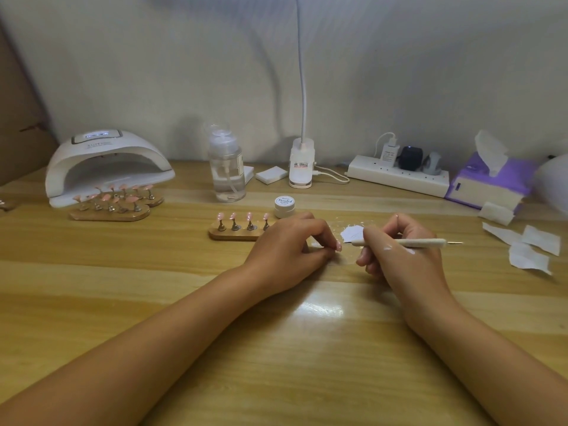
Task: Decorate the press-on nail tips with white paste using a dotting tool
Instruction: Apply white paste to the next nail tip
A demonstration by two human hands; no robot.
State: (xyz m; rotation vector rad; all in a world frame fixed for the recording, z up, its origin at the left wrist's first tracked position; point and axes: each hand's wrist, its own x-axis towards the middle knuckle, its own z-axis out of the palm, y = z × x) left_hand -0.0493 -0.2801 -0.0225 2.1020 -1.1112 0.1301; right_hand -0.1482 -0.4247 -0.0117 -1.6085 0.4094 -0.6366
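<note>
Rightward, dotting tool (430,242) juts past right hand (399,252)

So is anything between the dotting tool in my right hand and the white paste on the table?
Nothing visible. The dotting tool in the right hand has its front end at the edge of the white paste on the table. The left hand rests just left of the paste, not across it.
</note>
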